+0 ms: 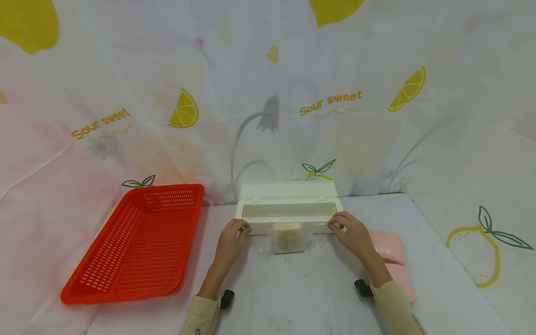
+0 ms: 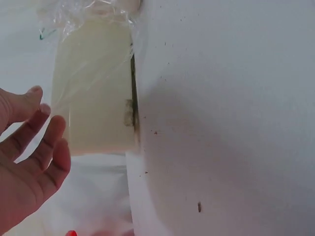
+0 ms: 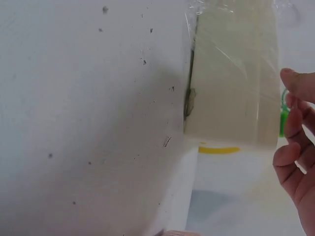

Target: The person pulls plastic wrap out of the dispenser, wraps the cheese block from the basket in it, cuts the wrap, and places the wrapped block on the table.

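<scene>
A long white cling film dispenser box (image 1: 259, 227) stands at the back of the table with its lid (image 1: 289, 190) raised. Clear cling film (image 1: 308, 229) lies over its front edge. Against the front sits a pale, squarish block (image 1: 288, 238) in clear film; what it is I cannot tell. At the box's left end, my left hand (image 1: 233, 239) pinches the film's edge between thumb and forefinger. My right hand (image 1: 353, 235) does the same at the right end. Both wrist views show the thumb and finger beside the box wall (image 2: 93, 98), the thin film hard to make out.
A red perforated basket (image 1: 184, 260) stands on the left. Two pink wrapped packs (image 1: 388, 246) lie on the right, partly behind my right forearm. A printed cloth (image 1: 251, 70) hangs behind the white table (image 1: 293, 298). Small dark specks dot the tabletop.
</scene>
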`<state>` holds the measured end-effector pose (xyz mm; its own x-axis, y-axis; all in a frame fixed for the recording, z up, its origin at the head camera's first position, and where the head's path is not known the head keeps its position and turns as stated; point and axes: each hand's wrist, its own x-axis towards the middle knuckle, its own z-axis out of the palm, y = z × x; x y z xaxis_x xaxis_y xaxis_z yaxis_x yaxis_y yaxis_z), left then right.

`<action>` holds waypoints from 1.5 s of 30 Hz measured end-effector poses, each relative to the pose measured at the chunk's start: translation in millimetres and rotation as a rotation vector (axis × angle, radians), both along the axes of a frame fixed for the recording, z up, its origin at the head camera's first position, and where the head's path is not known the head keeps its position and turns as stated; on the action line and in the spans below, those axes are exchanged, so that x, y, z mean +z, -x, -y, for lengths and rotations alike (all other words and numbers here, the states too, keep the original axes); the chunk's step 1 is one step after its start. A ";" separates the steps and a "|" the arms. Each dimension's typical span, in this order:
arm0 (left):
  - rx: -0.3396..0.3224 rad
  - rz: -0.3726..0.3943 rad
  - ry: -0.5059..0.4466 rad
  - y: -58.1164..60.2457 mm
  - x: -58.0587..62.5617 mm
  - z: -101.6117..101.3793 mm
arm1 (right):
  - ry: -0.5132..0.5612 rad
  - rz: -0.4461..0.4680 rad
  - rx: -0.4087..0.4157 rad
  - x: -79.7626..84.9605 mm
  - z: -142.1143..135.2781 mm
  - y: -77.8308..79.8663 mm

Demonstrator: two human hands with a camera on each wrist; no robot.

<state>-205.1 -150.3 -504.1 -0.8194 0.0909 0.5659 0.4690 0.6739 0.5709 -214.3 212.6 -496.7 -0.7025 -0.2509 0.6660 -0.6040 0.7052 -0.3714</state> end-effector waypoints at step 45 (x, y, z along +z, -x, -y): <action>-0.328 0.357 -0.227 -7.9 -16.5 -37.6 | 0.225 0.492 0.220 -16.3 51.1 -14.6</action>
